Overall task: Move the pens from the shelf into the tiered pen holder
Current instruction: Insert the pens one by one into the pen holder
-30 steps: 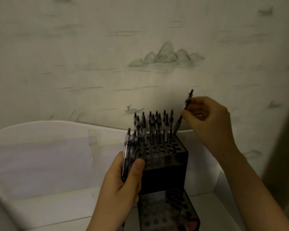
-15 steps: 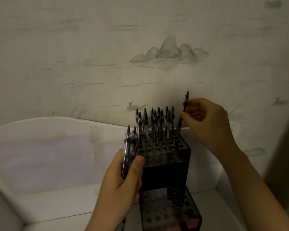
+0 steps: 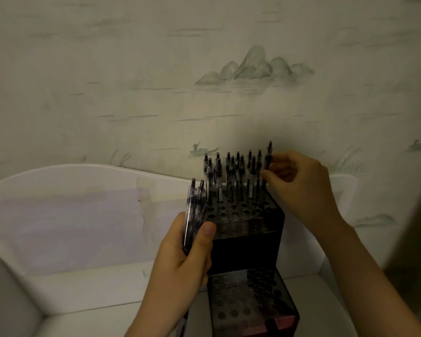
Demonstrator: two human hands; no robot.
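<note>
Against painted wallpaper, the holder's (image 3: 248, 229) back rows are filled; one pen (image 3: 267, 158) is pinched by the right hand (image 3: 301, 186), a bundle (image 3: 193, 212) gripped by the left hand (image 3: 180, 261), front holes unfilled.

Translucent smoky plastic pen holder (image 3: 247, 229)

Dim, yellowish, slightly soft throughout, with dark vignetting down the right edge and wide-angle bending at the borders.

No readable text, label, brand, number or sign is showing anywhere in the dim view. The wallpaper (image 3: 253, 66) is carrying only painted hills and reeds, and the pens (image 3: 231, 171) are showing no legible markings.
</note>
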